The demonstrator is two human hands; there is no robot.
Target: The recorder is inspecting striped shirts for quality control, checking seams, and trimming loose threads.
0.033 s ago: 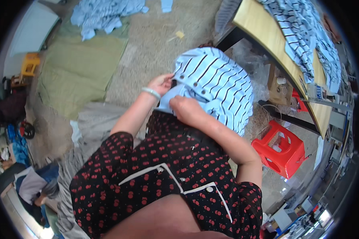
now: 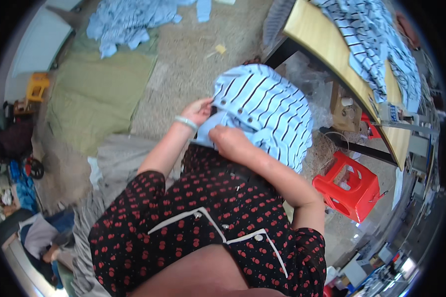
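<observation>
Centre of frame: striped blue cloth (image 2: 272,96), bunched. Left hand (image 2: 199,111) pinches its dotted edge; right hand (image 2: 228,141) grips a plain blue fold. Judged light, soft, limp, not fragile; best hold probably along the dotted edge.

Striped garments (image 2: 364,42) on wood-topped table (image 2: 318,32)

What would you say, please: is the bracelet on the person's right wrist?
No, the pale bracelet circles the left wrist, and the right wrist is bare.

Garment workshop, with piles of clothing (image 2: 126,24)
</observation>
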